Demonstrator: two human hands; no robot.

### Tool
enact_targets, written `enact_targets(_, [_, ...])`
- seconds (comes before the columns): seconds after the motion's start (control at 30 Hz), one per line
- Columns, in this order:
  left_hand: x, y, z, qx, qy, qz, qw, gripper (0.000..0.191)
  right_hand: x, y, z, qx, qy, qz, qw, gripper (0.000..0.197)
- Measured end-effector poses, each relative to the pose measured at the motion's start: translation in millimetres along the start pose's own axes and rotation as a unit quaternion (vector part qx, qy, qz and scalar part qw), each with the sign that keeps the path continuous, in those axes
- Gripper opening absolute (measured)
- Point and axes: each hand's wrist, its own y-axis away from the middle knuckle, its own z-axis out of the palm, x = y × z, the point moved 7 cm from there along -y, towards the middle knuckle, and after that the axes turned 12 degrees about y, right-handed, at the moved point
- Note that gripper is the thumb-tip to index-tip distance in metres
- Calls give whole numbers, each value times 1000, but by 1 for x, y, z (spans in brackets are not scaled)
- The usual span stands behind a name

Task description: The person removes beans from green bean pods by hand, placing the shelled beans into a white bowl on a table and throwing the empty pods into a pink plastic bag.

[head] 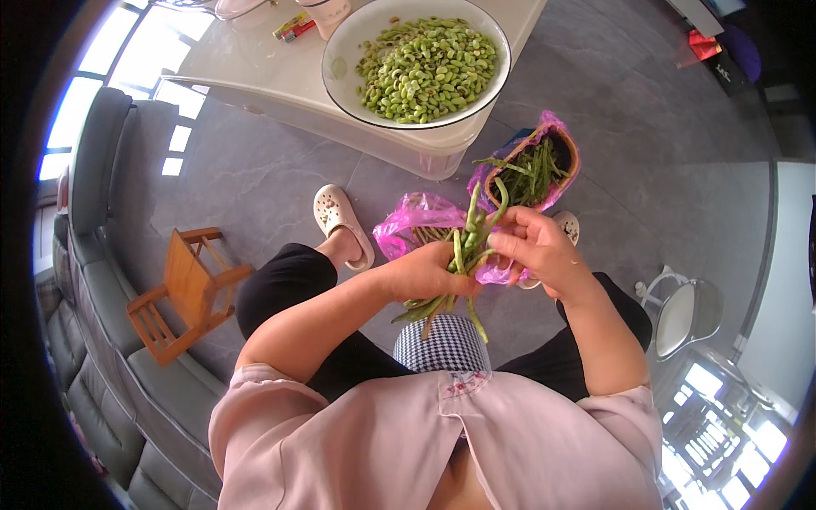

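My left hand (433, 271) is closed around a bunch of long green bean pods (470, 245), whose ends stick out on both sides of the fist. At the upper right of the bunch, the thumb and fingers of my right hand (532, 248) are at a pod; whether they pinch it is hard to tell. Below the hands, a pink plastic bag (417, 220) with more pods lies on the floor. Beyond it stands a bin (577, 159) lined with a pink bag, with green pods or hulls inside. A white enamel basin (341, 89) with a dark rim holds many shelled green beans (424, 70).
The basin stands on a pale table (255, 57), near a cup (326, 16) and a small red and green packet (294, 27). A wooden chair (188, 280) and a grey sofa (102, 299) are at left. A checked stool (440, 344) is between my legs; a white chair (676, 319) stands right.
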Motion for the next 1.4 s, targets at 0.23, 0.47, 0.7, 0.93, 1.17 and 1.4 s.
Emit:
enact_targets(0.23, [14, 8, 10, -48, -72, 67, 994, 23, -1, -2, -13, 45, -133, 21, 990, 15])
enact_targets(0.47, [38, 43, 24, -230, -7, 85, 969, 19, -47, 11, -48, 40, -228, -135, 963, 22])
enact_targets(0.7, [132, 97, -3, -92, 254, 370, 889, 25, -98, 25, -21, -38, -119, -175, 977, 23])
enact_targets(0.93, [149, 93, -3, 152, 185, 329, 914, 23, -132, 9, 11, -80, 36, -152, 985, 22])
enact_targets(1.17, [151, 82, -21, 159, 186, 374, 895, 25, -120, -16, 27, -117, 46, -145, 981, 23])
enact_targets(1.4, [172, 87, -24, 179, 207, 396, 877, 22, -145, -19, 11, -19, 56, -184, 981, 16])
